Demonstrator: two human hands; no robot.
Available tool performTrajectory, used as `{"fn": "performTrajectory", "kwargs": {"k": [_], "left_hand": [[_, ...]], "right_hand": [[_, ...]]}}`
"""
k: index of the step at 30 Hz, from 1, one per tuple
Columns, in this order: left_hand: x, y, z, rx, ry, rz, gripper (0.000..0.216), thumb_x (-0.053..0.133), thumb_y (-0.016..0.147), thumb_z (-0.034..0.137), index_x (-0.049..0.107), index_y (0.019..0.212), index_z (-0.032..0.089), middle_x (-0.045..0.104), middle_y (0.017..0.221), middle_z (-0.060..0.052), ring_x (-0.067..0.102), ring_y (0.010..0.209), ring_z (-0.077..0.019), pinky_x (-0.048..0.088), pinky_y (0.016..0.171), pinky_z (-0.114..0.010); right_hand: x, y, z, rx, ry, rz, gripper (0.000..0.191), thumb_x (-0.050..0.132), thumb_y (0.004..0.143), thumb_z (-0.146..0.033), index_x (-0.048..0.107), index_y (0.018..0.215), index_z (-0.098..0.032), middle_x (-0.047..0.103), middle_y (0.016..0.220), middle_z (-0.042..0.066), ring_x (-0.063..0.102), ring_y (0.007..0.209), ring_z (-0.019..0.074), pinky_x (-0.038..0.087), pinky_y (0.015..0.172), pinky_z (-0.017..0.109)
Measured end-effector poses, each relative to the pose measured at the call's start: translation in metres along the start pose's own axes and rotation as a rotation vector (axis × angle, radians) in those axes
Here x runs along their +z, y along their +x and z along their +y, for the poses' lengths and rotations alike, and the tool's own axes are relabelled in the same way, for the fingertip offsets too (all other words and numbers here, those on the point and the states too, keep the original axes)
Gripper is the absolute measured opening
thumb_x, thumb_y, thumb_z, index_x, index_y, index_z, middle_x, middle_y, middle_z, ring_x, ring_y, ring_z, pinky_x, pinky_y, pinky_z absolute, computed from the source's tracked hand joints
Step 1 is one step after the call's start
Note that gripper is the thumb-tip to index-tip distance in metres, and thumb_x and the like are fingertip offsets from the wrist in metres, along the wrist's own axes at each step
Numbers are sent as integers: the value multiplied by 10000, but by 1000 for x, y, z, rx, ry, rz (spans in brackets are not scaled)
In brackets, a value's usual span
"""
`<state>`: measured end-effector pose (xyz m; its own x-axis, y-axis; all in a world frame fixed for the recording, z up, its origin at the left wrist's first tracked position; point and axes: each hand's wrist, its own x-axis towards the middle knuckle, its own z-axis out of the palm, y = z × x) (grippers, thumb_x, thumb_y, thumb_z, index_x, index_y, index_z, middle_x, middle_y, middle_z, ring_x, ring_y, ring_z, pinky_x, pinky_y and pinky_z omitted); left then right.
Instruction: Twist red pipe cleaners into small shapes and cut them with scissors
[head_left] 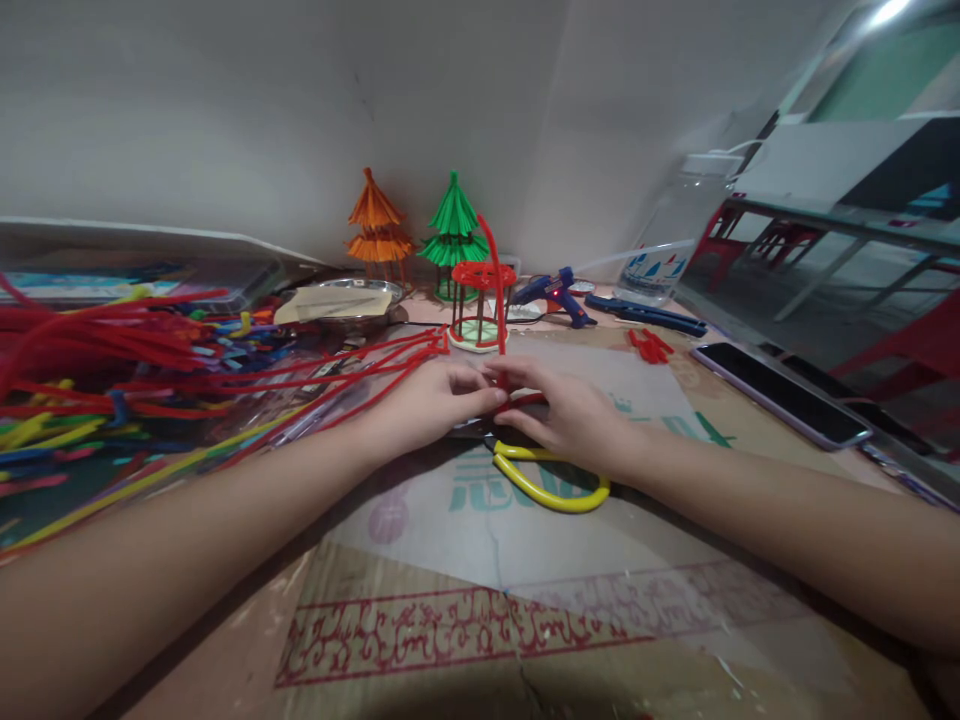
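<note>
Both hands meet at the middle of the table around a red pipe cleaner, which stands up between them with its top bent to the left. My left hand pinches its lower part between thumb and finger. From the other side, the fingertips of my right hand close on the same piece. Beneath the hands lie scissors with yellow handles, their blades partly hidden by the fingers. Just behind stands a small round pavilion frame with a red top ring, brown posts and a pale base.
Orange and green tiered models stand by the wall. A blue glue gun, short red pieces, a phone and a clear water jug sit right. Many coloured pipe cleaners pile up at left.
</note>
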<state>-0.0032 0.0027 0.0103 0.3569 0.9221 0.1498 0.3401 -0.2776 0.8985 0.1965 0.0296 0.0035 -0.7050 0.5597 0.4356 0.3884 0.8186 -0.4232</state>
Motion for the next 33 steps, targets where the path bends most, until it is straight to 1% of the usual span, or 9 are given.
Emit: {"fn": "performTrajectory", "kwargs": {"k": [5, 9, 16, 21, 25, 27, 30, 32, 33], "left_hand": [[2, 0, -1, -101, -147, 75, 260, 653, 798, 386, 654, 706, 143, 669, 716, -31, 592, 649, -131, 447, 620, -252], [2, -1, 0, -134, -189, 92, 250, 663, 784, 389, 656, 728, 145, 684, 742, -44, 606, 653, -136, 468, 629, -264], [3, -1, 2, -49, -11, 50, 309, 621, 807, 409, 646, 658, 140, 621, 657, -21, 551, 625, -131, 423, 586, -247], [1, -1, 0, -5, 50, -3, 299, 597, 833, 402, 672, 702, 144, 655, 716, -27, 574, 685, -143, 425, 625, -242], [2, -2, -1, 12, 69, -13, 291, 595, 838, 396, 668, 703, 149, 665, 709, -25, 582, 676, -146, 429, 620, -241], [3, -3, 0, 23, 62, 4, 281, 587, 847, 386, 675, 722, 151, 671, 715, -24, 588, 677, -144, 435, 629, -241], [5, -5, 2, 32, 72, 92, 280, 588, 853, 405, 700, 785, 158, 690, 760, -23, 603, 694, -145, 442, 639, -239], [6, -7, 5, 48, 120, 135, 285, 587, 856, 415, 716, 814, 165, 700, 774, -19, 611, 704, -146, 441, 637, -233], [7, -8, 6, 55, 146, 136, 287, 581, 861, 414, 723, 825, 167, 705, 779, -18, 614, 709, -147, 440, 636, -230]], "right_hand": [[0, 0, 1, 15, 45, -35, 617, 627, 855, -254, 370, 1413, -308, 653, 1239, 52, 696, 963, 211, 561, 861, 377], [-1, 0, -1, 26, 69, -47, 624, 621, 862, -256, 350, 1422, -307, 659, 1225, 48, 698, 958, 206, 561, 870, 377], [1, 0, 1, 16, 75, -32, 607, 635, 854, -262, 373, 1399, -318, 665, 1176, 46, 700, 928, 196, 567, 854, 371], [2, -1, 2, 13, 57, -35, 592, 627, 858, -270, 379, 1395, -303, 671, 1138, 49, 692, 933, 204, 566, 837, 372], [1, -1, 2, 1, 63, -16, 591, 626, 856, -259, 383, 1392, -304, 670, 1101, 50, 681, 935, 206, 562, 837, 377], [1, -1, 1, -3, 107, -17, 623, 633, 852, -249, 356, 1407, -306, 664, 1072, 45, 673, 930, 198, 560, 841, 377], [-1, 0, -2, 19, 253, -7, 690, 653, 840, -258, 289, 1426, -281, 646, 1029, 42, 665, 902, 180, 569, 797, 351], [-2, 2, -5, 67, 364, 43, 619, 630, 857, -272, 315, 1389, -241, 643, 1011, 50, 661, 898, 173, 569, 754, 324], [-3, 3, -6, 99, 401, 74, 526, 607, 871, -274, 372, 1339, -221, 647, 1005, 55, 658, 902, 171, 565, 748, 314]]}}
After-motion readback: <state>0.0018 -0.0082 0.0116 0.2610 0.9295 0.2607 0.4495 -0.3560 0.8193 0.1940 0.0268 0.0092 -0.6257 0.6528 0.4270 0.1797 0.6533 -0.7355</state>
